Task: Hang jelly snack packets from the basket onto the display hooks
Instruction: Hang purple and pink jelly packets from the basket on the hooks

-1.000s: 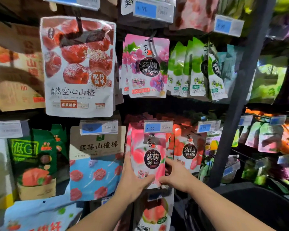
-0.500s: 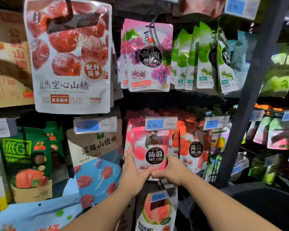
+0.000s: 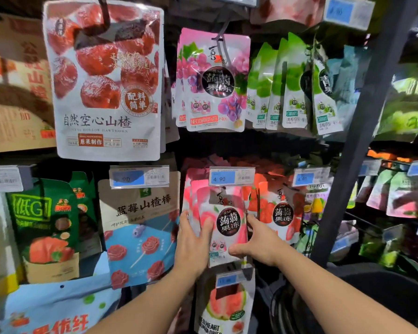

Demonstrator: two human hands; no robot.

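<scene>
At lower centre of the frame, a person's left hand [image 3: 193, 242] and right hand [image 3: 258, 244] each take a side edge of a pink jelly packet [image 3: 227, 220], both grips closed on it with thumbs on its front, just under the price tag [image 3: 232, 175]. The hook is hidden behind that tag. The sound approach is probably to keep the packet square, slide its top fully home, then release.

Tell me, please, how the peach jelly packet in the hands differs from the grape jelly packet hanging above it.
The peach jelly packet is pink with peach art; the grape jelly packet shows purple grapes. The peach one sits in the lower row, held by the left hand and right hand; the grape one hangs untouched above. Both carry the same round black label.
</scene>
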